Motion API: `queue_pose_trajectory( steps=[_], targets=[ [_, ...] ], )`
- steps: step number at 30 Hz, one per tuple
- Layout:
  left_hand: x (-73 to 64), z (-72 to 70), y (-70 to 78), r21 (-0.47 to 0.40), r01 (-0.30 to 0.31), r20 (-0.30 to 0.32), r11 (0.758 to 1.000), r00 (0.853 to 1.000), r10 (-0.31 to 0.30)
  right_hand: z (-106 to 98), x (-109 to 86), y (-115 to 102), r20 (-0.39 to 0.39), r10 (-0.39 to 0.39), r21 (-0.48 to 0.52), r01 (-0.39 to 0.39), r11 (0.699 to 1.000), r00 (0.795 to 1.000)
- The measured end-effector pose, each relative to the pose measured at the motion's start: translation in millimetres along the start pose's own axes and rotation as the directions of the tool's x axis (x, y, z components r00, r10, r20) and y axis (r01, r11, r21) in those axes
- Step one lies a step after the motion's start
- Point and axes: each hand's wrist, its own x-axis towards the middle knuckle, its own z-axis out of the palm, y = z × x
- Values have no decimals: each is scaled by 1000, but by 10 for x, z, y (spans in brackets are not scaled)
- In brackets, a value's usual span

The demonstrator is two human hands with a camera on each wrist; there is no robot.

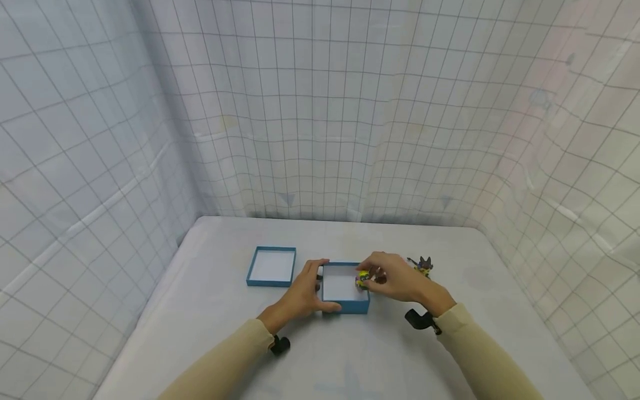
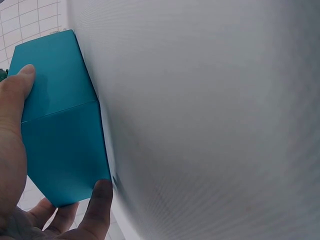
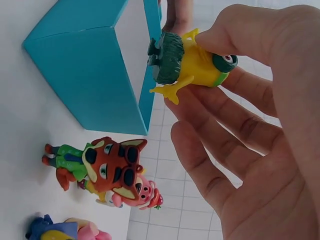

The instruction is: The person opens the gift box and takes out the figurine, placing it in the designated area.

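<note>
A blue open-topped box (image 1: 354,307) with a white inside stands on the table. My left hand (image 1: 301,294) grips it from the left, the thumb (image 2: 26,80) on one outer side and the fingers (image 2: 97,205) against another. Over the right side of the box, my right hand (image 1: 397,279) pinches a small yellow figurine (image 3: 200,62) with a dark green grass-like skirt, between thumb and fingertips. The skirt end points toward the box opening. A fox figurine (image 3: 115,165) in a green shirt stands beside the box, near the right hand.
A shallow blue lid (image 1: 270,283), white inside, lies left of the box. Behind the fox is a pink pig figurine (image 3: 146,192). A blue, yellow and pink item (image 3: 62,230) is partly cut off. White gridded sheets (image 1: 320,111) hang around the table (image 1: 225,261).
</note>
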Motion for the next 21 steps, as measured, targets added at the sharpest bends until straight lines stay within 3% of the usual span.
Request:
queue_pose_trajectory(
  steps=[7, 21],
  targets=[
    [7, -11, 4, 7, -7, 4, 1000, 1000, 7, -9, -78, 42, -24, -37, -36, 36, 999, 999],
    [-22, -15, 23, -5, 0, -3, 1000, 1000, 0, 16, -159, 72, -31, -3, -74, 0, 997, 1000]
  ],
)
